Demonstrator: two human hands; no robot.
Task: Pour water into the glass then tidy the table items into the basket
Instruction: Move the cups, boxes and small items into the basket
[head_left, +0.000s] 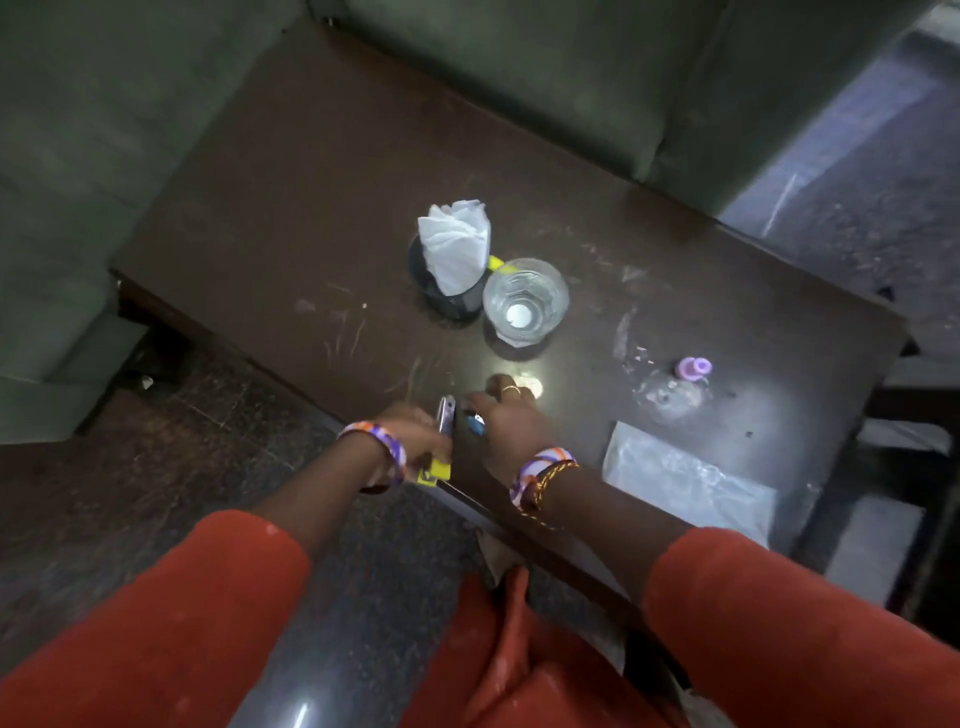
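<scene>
A clear glass (524, 301) with water in it stands upright mid-table. Touching its left side is a small dark round basket (457, 306) that holds a white tissue (456, 244) and something yellow (497, 263). At the near table edge, my left hand (415, 436) grips a narrow silvery item (447, 415) together with a yellow item (437, 470). Right beside it, my right hand (511, 423) is curled palm-down, with a small blue item (475, 425) at its thumb. Motion blur hides what these small items are.
A clear plastic bottle with a purple cap (693, 368) lies on its side at the right of the dark brown table (311, 208). A clear plastic bag (685, 478) lies flat at the near right corner. Green sofa cushions (519, 62) border the far side and left.
</scene>
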